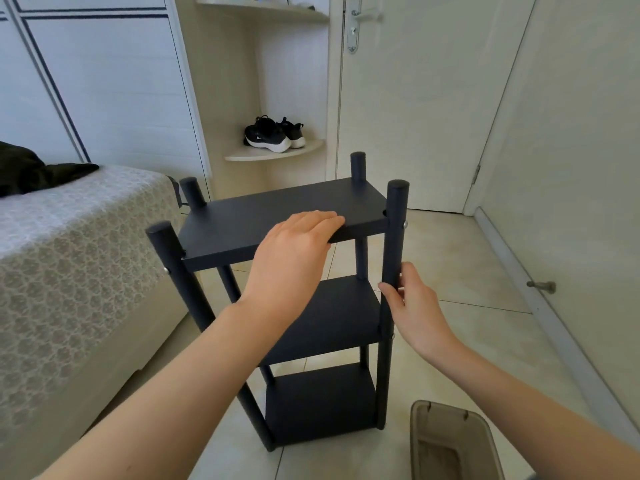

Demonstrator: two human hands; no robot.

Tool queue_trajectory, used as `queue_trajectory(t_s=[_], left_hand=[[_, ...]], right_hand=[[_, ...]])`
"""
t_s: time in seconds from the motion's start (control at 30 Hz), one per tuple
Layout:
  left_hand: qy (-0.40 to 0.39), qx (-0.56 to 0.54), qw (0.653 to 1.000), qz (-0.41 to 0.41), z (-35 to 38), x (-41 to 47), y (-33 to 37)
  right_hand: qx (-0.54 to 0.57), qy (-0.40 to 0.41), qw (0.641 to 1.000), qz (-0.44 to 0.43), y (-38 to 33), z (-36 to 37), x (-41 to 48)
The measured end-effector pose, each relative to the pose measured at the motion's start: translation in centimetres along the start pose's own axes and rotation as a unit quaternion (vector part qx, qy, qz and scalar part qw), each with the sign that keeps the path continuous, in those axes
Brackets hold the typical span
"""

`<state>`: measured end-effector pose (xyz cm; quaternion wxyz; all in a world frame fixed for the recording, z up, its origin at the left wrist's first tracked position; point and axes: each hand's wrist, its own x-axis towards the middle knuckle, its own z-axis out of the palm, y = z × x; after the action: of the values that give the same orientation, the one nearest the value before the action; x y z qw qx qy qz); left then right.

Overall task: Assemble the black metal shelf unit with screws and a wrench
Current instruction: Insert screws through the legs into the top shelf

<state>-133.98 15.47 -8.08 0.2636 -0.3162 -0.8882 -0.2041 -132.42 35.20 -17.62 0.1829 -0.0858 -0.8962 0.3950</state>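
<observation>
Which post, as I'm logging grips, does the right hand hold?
The near right post: the right hand pinches it just below the top shelf. No hand touches the other three.

The shelf unit [277,216] is matt black metal with shiny silver screws [404,224]; the floor [467,271] is glossy tile, the bed cover [69,244] textured cloth.

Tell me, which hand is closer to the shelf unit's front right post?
Right. The right hand holds the front right post, fingers around it, below the top shelf. The left hand rests on the top shelf, left of that post.
</observation>
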Motion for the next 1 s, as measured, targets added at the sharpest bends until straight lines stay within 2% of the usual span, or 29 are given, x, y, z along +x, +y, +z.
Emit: queue_trajectory(t_s=[0.37, 0.53, 0.6, 0.77, 0.9, 1.0], left_hand=[[0.079, 0.019, 0.997, 0.02, 0.4, -2.4, -0.8], [0.172, -0.034, 0.984, -0.006, 0.5, -5.5, -1.5], [0.174, -0.055, 0.983, -0.023, 0.4, -6.8, -1.9], [0.117, -0.084, 0.97, -0.196, -0.4, -8.6, -4.0], [0.107, -0.095, 0.93, -0.338, -0.5, -8.8, -6.0], [0.074, -0.146, 0.899, -0.406, -0.2, -8.5, -7.7]], right_hand=[[-0.017, 0.032, 0.999, 0.037, 2.2, -1.4, 0.1], [-0.017, 0.033, 0.999, 0.037, 3.0, -1.9, 0.0], [-0.017, 0.028, 0.999, 0.035, 2.9, -2.0, 0.0], [-0.009, 0.021, 0.999, 0.037, 2.6, -2.9, 0.4], [-0.017, 0.03, 0.999, 0.032, 2.6, -3.1, 0.8], [-0.019, 0.036, 0.999, 0.035, 2.4, -2.7, 0.9]])
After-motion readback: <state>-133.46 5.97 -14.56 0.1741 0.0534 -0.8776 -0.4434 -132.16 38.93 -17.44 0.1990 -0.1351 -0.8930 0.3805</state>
